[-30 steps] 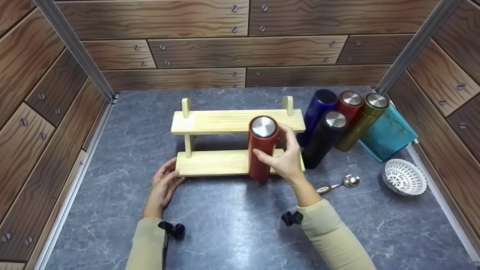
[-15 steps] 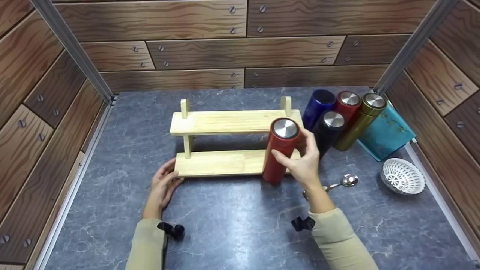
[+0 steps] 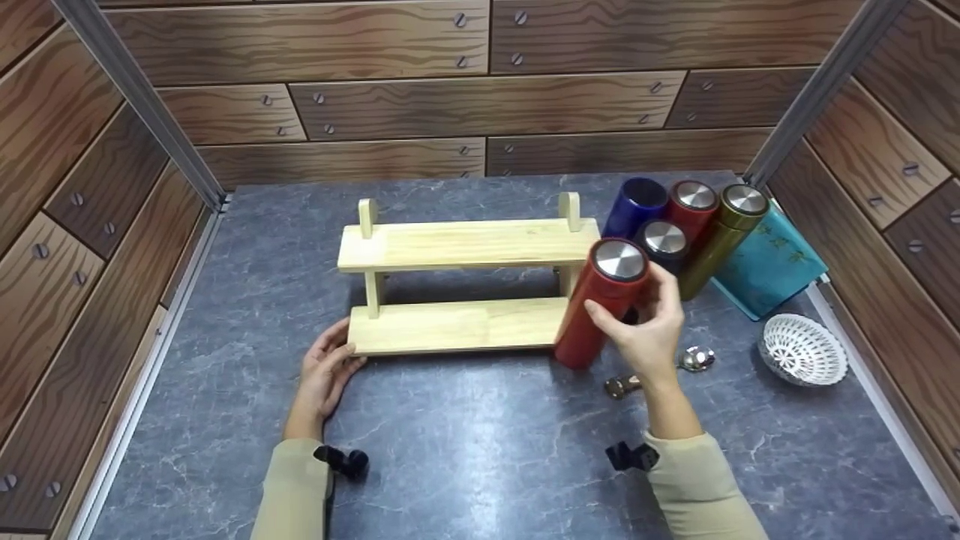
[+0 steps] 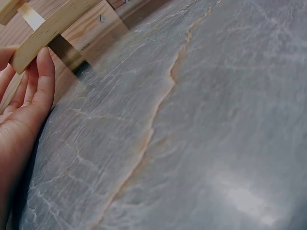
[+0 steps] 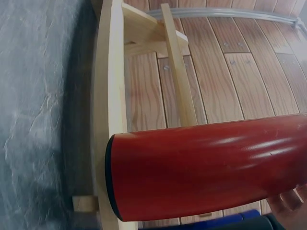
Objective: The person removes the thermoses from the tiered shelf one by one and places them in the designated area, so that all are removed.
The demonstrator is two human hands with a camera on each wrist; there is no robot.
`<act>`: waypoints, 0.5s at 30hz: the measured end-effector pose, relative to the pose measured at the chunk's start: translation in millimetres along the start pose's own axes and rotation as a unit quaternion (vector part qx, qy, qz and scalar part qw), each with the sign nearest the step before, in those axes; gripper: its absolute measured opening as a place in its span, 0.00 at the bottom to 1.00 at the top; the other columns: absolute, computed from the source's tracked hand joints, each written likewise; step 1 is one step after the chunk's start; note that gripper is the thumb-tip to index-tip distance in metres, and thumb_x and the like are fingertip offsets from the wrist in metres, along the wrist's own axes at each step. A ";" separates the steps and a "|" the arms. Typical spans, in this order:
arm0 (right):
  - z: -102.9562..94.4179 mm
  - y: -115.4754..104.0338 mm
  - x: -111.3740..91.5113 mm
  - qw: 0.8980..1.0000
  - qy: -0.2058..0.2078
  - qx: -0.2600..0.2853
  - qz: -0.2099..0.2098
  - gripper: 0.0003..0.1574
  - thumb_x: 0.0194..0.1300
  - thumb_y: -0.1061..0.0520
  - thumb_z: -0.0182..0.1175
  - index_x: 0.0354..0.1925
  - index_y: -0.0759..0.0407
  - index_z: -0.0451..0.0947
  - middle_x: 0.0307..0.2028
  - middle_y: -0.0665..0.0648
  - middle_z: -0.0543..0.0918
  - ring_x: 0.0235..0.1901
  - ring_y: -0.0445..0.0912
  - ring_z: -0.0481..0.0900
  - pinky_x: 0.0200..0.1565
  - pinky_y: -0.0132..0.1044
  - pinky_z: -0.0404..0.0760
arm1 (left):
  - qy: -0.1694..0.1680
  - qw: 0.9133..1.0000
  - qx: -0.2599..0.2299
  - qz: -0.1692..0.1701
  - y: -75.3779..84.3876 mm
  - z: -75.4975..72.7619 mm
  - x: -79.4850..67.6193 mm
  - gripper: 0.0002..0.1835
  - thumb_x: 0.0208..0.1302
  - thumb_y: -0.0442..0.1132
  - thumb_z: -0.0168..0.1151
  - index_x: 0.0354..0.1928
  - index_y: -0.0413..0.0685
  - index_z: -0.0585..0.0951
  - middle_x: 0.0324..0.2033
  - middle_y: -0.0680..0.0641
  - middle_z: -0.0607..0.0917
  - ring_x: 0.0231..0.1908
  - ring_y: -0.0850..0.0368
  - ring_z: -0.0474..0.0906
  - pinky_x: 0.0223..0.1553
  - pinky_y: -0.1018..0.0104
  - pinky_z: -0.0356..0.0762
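Note:
A two-tier light wooden shelf (image 3: 420, 326) stands mid-table. My left hand (image 3: 326, 375) pinches the left end of its lower board, and in the left wrist view the fingers curl under the board's corner (image 4: 29, 55). My right hand (image 3: 651, 334) grips a red thermos flask (image 3: 589, 326) with a steel-topped lid, thumb in front and fingers round the far side. The flask leans a little, its base overlapping the front right end of the lower board. In the right wrist view the flask's dark-rimmed bottom (image 5: 111, 177) lies right at the board's edge.
At the back right stand a blue flask (image 3: 636, 206), a black one (image 3: 664, 244), a second red one (image 3: 691, 206) and a gold one (image 3: 720, 244). Beside them are a teal patterned item (image 3: 772, 262) and a white woven basket (image 3: 802, 384). A spoon (image 3: 697, 358) lies partly behind my right wrist.
My right hand has carried the red thermos flask rightward along the shelf's front to its right end, tilting it slightly. The left hand stays on the shelf.

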State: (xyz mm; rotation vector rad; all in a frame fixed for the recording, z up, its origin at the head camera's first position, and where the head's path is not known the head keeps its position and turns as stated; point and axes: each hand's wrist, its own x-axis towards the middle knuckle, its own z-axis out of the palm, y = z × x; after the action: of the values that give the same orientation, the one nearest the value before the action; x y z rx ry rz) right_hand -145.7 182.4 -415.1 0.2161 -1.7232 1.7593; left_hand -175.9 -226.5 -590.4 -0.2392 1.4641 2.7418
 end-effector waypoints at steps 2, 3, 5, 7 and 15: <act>-5.8 0.4 0.0 1.000 0.010 -0.010 0.000 0.42 0.34 0.78 0.69 0.52 0.70 0.69 0.42 0.56 0.78 0.41 0.47 0.76 0.43 0.32 0.76 | 0.000 1.000 -0.001 0.000 -0.1 0.3 0.1 0.28 0.60 0.23 0.53 0.64 0.38 0.64 0.56 0.44 0.71 0.41 0.53 0.76 0.37 0.62 0.78; -8.7 0.5 0.1 1.000 0.015 -0.014 0.001 0.42 0.34 0.78 0.69 0.52 0.70 0.69 0.42 0.56 0.78 0.41 0.47 0.76 0.43 0.32 0.76 | -0.001 1.000 -0.002 -0.001 -0.3 0.4 0.2 0.28 0.60 0.22 0.53 0.64 0.38 0.64 0.56 0.44 0.71 0.41 0.53 0.76 0.37 0.62 0.78; -14.0 0.8 0.6 1.000 0.023 -0.014 0.004 0.42 0.34 0.78 0.69 0.53 0.70 0.69 0.42 0.57 0.78 0.42 0.47 0.76 0.43 0.32 0.76 | 0.002 1.000 -0.005 -0.001 -0.6 0.4 0.4 0.28 0.60 0.22 0.53 0.63 0.38 0.65 0.55 0.43 0.71 0.40 0.53 0.76 0.37 0.61 0.78; -19.5 1.4 0.8 0.999 0.032 -0.016 0.006 0.42 0.34 0.78 0.69 0.52 0.70 0.69 0.42 0.57 0.78 0.41 0.47 0.76 0.42 0.32 0.76 | 0.003 1.000 -0.006 -0.001 -0.9 0.3 0.3 0.27 0.60 0.22 0.53 0.63 0.39 0.66 0.55 0.43 0.71 0.40 0.53 0.76 0.37 0.61 0.78; -39.6 1.0 4.3 0.997 0.073 -0.001 0.012 0.41 0.35 0.77 0.69 0.52 0.71 0.69 0.42 0.59 0.77 0.40 0.48 0.75 0.40 0.32 0.76 | 0.000 1.000 -0.005 -0.003 0.2 -0.6 -0.4 0.28 0.60 0.22 0.53 0.64 0.39 0.64 0.56 0.44 0.71 0.40 0.53 0.76 0.38 0.62 0.77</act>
State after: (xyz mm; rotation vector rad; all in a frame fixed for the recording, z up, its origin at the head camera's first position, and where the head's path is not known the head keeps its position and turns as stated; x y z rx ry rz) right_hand -136.9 221.1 -418.3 0.0649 -1.6287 1.7457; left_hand -175.5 -227.1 -590.4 -0.2442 1.4464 2.7455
